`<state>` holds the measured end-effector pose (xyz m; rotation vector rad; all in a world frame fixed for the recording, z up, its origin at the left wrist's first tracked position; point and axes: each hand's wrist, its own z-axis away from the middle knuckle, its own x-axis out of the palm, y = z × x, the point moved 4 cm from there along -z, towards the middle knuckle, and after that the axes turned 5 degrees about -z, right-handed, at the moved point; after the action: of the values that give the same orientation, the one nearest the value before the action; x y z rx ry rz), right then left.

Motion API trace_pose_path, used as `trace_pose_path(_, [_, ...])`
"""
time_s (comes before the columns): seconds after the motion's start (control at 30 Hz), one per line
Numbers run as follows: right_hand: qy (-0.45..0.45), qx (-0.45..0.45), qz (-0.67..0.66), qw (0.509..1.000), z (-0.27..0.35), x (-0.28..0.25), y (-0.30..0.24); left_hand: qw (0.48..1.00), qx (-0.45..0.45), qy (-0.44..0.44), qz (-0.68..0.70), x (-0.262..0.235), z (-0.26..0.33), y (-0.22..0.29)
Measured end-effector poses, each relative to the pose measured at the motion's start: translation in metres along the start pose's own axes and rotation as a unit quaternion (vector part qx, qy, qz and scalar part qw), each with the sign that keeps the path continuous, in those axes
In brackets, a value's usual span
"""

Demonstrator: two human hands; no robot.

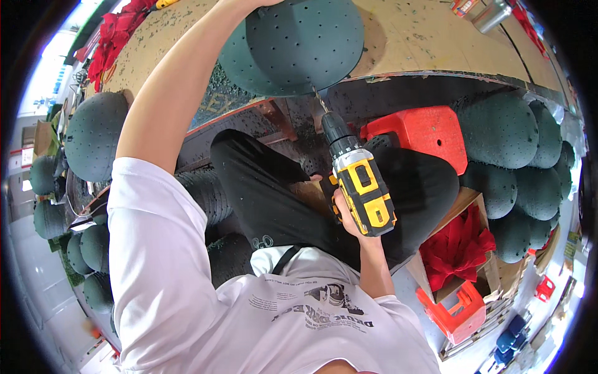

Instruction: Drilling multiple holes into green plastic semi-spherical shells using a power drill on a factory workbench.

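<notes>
My right hand [346,210] is wrapped round the handle of a yellow and black cordless drill [364,187]. Its twist bit [320,101] points away from me and meets the near rim of a dark green bowl-shaped shell [305,43] dotted with small holes. The shell lies at the table's near edge. My left arm stretches forward, and my left hand [265,2] grips the shell's far left edge; most of its fingers are cut off by the top of the picture.
Green shavings litter the tan worktable [423,37]. Stacks of similar shells stand at the right [498,131] and left [96,137]. A red plastic stool [423,131] is beside my right knee. Red fabric [458,246] fills a cardboard box [476,206]. A metal can [492,15] lies at the far right.
</notes>
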<state>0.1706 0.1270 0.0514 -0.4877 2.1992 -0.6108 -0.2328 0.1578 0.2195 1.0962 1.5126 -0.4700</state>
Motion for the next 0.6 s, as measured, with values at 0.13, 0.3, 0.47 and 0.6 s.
trace_pose_path(0.13, [-0.006, 0.083, -0.076, 0.994, -0.002, 0.002, 0.007, 1.0, -0.018, 0.004, 0.004, 0.0, 0.002, 0.0])
trace_pose_path(0.3, [-0.044, -0.017, 0.081, 0.996, 0.001, 0.007, 0.002, 1.0, -0.019, 0.006, -0.001, 0.002, 0.0, -0.003])
trace_pose_path(0.47, [-0.042, 0.078, -0.019, 0.996, 0.007, 0.019, 0.013, 1.0, -0.028, -0.006, -0.013, 0.006, -0.003, -0.007])
trace_pose_path(0.6, [-0.047, 0.164, -0.078, 0.982, 0.007, 0.027, 0.018, 0.999, -0.024, -0.003, -0.026, 0.006, -0.004, -0.007])
